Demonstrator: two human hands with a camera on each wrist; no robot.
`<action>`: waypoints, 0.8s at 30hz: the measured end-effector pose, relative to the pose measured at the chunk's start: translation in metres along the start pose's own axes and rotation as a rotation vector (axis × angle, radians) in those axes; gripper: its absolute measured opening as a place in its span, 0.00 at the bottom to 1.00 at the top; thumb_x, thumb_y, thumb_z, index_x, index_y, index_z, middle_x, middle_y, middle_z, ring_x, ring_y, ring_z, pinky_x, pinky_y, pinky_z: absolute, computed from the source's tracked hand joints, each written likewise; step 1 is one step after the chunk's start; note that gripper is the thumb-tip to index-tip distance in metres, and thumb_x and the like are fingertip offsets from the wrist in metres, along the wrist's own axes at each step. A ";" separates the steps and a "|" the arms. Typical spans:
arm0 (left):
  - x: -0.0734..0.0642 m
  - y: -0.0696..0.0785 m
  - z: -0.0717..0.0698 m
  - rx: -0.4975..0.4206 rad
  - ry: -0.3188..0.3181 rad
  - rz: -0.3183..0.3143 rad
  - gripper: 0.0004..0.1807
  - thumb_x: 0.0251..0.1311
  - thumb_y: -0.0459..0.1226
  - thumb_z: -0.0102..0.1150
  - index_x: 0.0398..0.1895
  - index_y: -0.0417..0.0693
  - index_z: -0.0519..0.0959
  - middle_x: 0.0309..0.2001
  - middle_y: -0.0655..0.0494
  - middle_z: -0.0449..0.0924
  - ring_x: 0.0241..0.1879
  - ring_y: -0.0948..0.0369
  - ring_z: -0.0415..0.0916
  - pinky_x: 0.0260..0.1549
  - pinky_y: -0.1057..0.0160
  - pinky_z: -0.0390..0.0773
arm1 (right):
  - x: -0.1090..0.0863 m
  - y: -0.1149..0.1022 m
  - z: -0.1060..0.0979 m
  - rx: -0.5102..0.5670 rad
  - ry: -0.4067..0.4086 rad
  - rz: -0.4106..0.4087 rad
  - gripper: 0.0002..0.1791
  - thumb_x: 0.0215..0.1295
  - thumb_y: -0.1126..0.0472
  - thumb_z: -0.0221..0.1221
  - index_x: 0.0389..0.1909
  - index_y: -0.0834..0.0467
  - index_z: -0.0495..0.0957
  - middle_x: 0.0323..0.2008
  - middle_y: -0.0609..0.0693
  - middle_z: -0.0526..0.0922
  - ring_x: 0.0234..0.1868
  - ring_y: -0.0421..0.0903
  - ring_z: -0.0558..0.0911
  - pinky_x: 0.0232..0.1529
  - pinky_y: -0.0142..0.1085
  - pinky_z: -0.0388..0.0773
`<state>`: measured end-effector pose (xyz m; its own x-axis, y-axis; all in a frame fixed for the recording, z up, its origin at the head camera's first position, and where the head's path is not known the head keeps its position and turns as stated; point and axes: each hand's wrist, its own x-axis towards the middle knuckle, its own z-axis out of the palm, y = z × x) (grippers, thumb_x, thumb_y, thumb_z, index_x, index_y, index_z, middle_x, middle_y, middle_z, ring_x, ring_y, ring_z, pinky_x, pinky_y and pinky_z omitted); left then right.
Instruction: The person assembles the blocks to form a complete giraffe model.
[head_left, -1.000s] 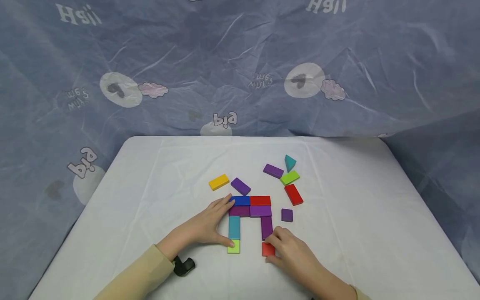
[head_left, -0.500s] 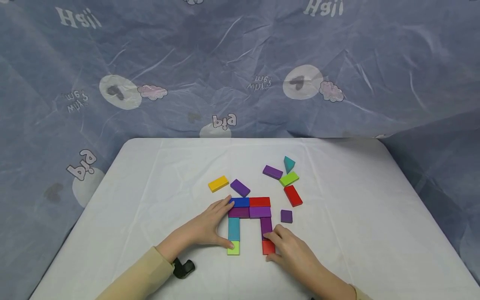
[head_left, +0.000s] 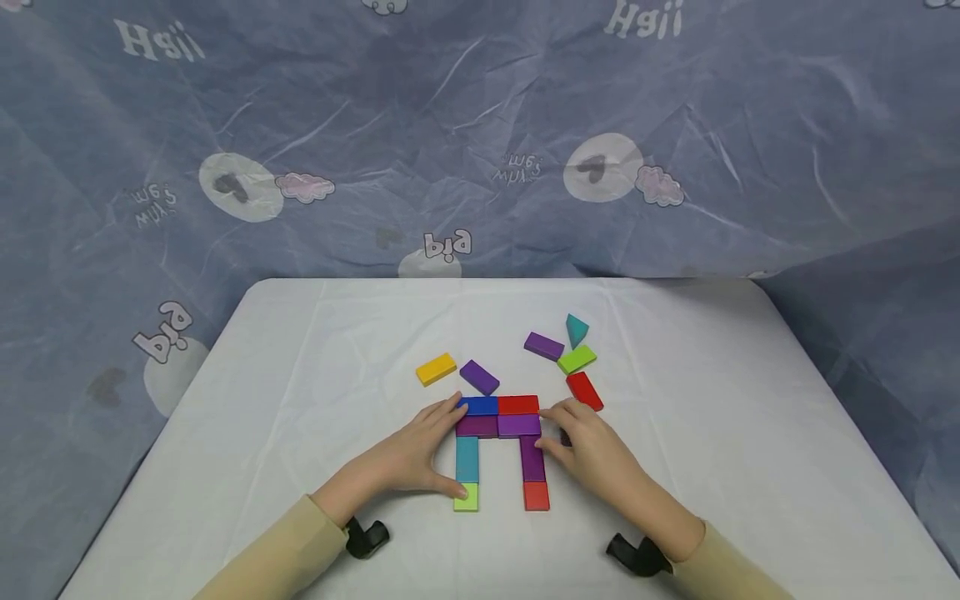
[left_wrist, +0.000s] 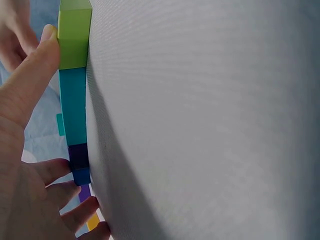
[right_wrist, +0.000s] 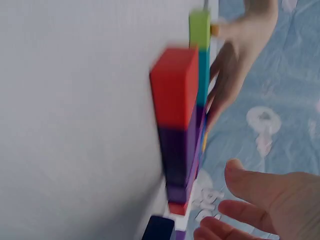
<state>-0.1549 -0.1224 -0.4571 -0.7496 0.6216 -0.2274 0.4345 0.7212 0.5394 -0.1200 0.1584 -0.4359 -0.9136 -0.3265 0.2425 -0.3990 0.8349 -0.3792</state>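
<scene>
Coloured blocks lie on the white table in an arch-like outline. Across its top run a blue block point(head_left: 480, 406) and a red block point(head_left: 518, 405), with two purple blocks point(head_left: 518, 427) below them. A teal block point(head_left: 467, 460) and a lime block point(head_left: 467, 500) form the left leg; a purple block point(head_left: 532, 460) and a small red block point(head_left: 536, 497) form the right. My left hand point(head_left: 412, 450) spans the left side, thumb at the lime block, fingertips by the blue. My right hand point(head_left: 600, 450) is beside the upper right corner, fingers apart, partly hiding a dark purple cube point(head_left: 565, 437).
Behind the arch lie a yellow block point(head_left: 436, 369) and a purple block point(head_left: 479, 377). Farther right are another purple block point(head_left: 543, 346), a lime block point(head_left: 577, 359), a teal triangular block point(head_left: 577, 330) and a red block point(head_left: 584, 391). Black wrist cameras point(head_left: 367, 539) hang beneath both wrists.
The small red block has closed up against the purple block above it. My right hand has left it and moved farther up the table to the upper right corner. The left hand stays put.
</scene>
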 end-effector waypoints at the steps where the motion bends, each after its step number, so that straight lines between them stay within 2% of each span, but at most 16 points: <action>1: 0.000 0.000 0.000 -0.003 0.000 -0.002 0.63 0.44 0.64 0.71 0.79 0.49 0.50 0.81 0.53 0.39 0.78 0.50 0.43 0.71 0.43 0.61 | 0.005 0.003 0.001 0.005 -0.005 0.009 0.26 0.51 0.57 0.75 0.51 0.61 0.82 0.43 0.51 0.82 0.42 0.45 0.80 0.43 0.38 0.85; 5: 0.000 0.000 0.001 -0.005 -0.003 -0.003 0.63 0.44 0.64 0.71 0.79 0.49 0.50 0.81 0.53 0.39 0.78 0.50 0.43 0.71 0.43 0.61 | 0.018 0.011 0.008 0.026 -0.079 0.037 0.30 0.55 0.56 0.72 0.59 0.63 0.78 0.51 0.56 0.81 0.52 0.52 0.80 0.49 0.43 0.84; 10: 0.000 0.000 0.001 0.004 0.003 -0.002 0.63 0.43 0.64 0.71 0.79 0.49 0.50 0.81 0.53 0.39 0.78 0.50 0.44 0.71 0.43 0.61 | 0.026 0.018 0.015 0.065 -0.154 0.049 0.32 0.59 0.56 0.69 0.63 0.65 0.74 0.60 0.59 0.77 0.62 0.57 0.76 0.56 0.48 0.80; 15: 0.000 -0.001 0.001 0.017 0.006 -0.001 0.64 0.43 0.65 0.71 0.79 0.49 0.50 0.81 0.54 0.38 0.78 0.50 0.44 0.71 0.44 0.60 | 0.031 0.022 0.019 0.105 -0.174 0.060 0.31 0.60 0.58 0.68 0.63 0.66 0.74 0.60 0.58 0.78 0.62 0.56 0.77 0.58 0.46 0.79; 24: 0.000 0.000 0.001 0.004 0.014 -0.018 0.63 0.42 0.64 0.71 0.79 0.50 0.51 0.81 0.54 0.39 0.78 0.51 0.44 0.71 0.44 0.61 | 0.033 0.023 0.019 0.137 -0.177 0.033 0.30 0.60 0.59 0.68 0.62 0.67 0.74 0.58 0.57 0.78 0.59 0.54 0.78 0.57 0.45 0.79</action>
<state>-0.1542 -0.1220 -0.4582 -0.7644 0.6039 -0.2259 0.4225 0.7338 0.5320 -0.1609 0.1581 -0.4538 -0.9209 -0.3832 0.0720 -0.3650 0.7824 -0.5047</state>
